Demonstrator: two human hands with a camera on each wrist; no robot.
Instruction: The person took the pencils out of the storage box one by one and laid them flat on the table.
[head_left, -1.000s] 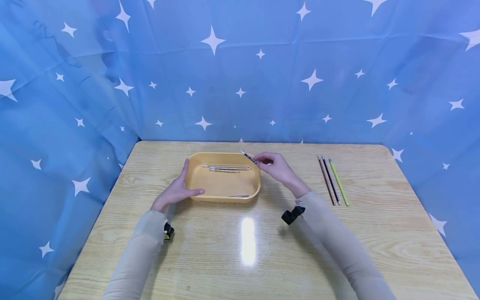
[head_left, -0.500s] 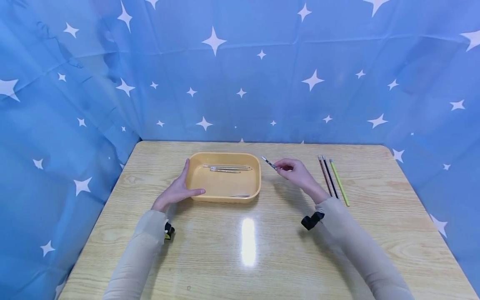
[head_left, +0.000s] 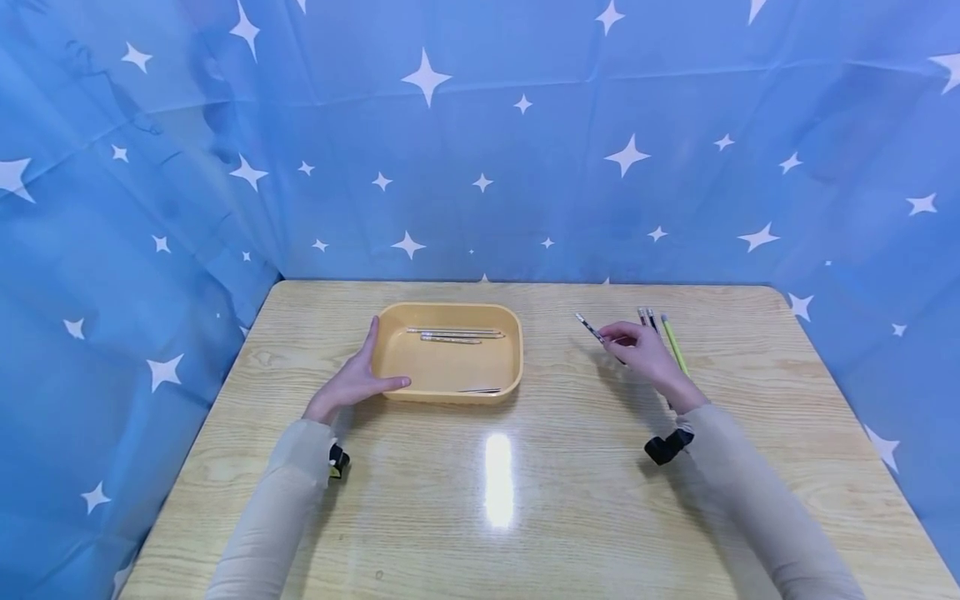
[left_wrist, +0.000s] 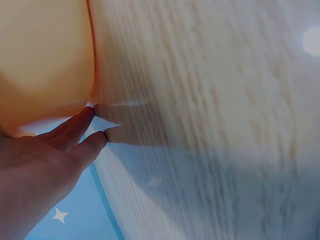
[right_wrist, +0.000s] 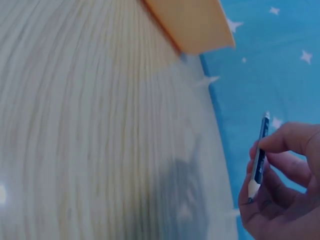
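A short dark patterned pencil [head_left: 589, 327] is pinched between the thumb and fingers of my right hand [head_left: 643, 352], held above the table to the right of the tray. In the right wrist view the pencil [right_wrist: 259, 155] tilts, its sharpened tip toward the palm. My left hand [head_left: 352, 379] rests at the left end of a yellow-orange tray [head_left: 450, 398], straight fingers along its outer wall and thumb over the near rim. The left wrist view shows the fingers [left_wrist: 85, 125] touching the tray's side. Inside the tray lie several pencils [head_left: 453, 332], with a thin dark one [head_left: 480, 390] near the front wall.
Right of the tray, a green pencil [head_left: 675, 343] and two darker pencils [head_left: 651, 317] lie on the wooden table [head_left: 420, 500], partly hidden behind my right hand. A blue curtain with white stars [head_left: 540, 167] hangs behind the table and at the sides.
My right hand has moved from over the tray's right rim toward the right with the pencil, and now covers part of the pencils lying there. The left hand and tray have stayed put.
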